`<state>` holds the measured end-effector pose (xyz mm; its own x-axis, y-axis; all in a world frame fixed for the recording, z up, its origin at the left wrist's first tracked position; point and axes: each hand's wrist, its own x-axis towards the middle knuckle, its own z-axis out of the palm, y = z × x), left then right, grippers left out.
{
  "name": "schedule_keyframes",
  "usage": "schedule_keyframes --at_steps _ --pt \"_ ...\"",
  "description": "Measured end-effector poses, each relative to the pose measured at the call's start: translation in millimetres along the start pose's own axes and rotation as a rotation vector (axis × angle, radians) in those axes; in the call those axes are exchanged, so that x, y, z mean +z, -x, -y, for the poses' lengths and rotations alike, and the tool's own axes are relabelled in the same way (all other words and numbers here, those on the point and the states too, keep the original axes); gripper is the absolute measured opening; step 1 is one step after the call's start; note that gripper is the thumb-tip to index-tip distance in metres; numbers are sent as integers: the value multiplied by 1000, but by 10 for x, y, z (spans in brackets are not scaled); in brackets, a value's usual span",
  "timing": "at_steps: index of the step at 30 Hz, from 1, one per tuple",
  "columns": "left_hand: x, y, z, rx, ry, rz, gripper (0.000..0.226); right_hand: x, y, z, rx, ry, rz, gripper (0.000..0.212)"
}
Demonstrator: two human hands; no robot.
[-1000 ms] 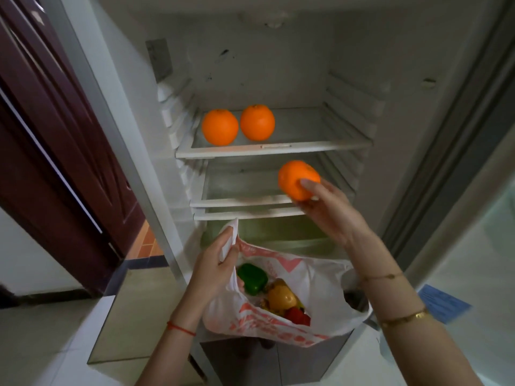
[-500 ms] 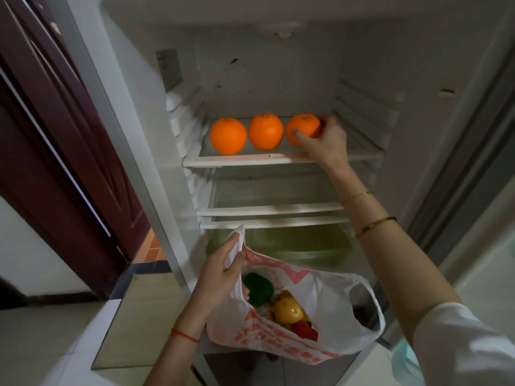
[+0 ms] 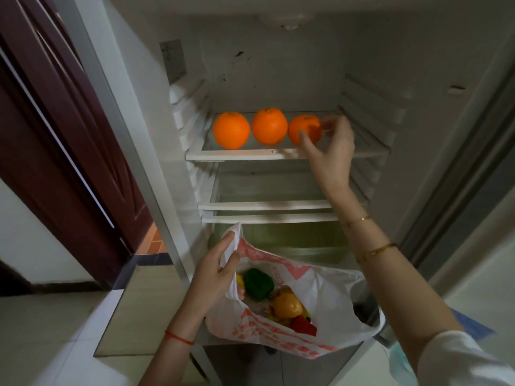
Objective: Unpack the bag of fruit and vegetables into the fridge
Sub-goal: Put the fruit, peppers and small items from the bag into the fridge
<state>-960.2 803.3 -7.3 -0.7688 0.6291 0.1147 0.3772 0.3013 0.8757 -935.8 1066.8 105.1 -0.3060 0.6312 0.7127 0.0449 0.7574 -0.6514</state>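
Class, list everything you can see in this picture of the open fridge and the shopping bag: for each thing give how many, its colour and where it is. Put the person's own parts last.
Round oranges: three, orange, in a row on the top fridge shelf.
White fridge shelves: three, white-rimmed, stacked; the lower two bare.
Thin plastic shopping bag: one, white with red print, open below the shelves.
Green bell pepper: one, in the bag.
Yellow bell pepper: one, in the bag.
Red pepper: one, partly hidden in the bag.
Dark red wooden door: one, left of the fridge.
Left hand: holds the bag's edge.
Right hand: fingers on the rightmost orange.
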Motion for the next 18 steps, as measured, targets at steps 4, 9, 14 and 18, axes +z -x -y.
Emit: schedule_keyframes --at_steps 4,9,14,18 --pt "-61 144 49 -30 33 -61 48 -201 718 209 -33 -249 442 19" --pt "-105 358 36 -65 20 -108 45 -112 1591 -132 142 -165 1221 16" --pt "-122 491 49 -84 -30 -118 45 286 2391 -468 52 114 1478 28" --pt "-138 553 54 -79 -43 -115 44 617 2856 -607 -317 280 1414 41"
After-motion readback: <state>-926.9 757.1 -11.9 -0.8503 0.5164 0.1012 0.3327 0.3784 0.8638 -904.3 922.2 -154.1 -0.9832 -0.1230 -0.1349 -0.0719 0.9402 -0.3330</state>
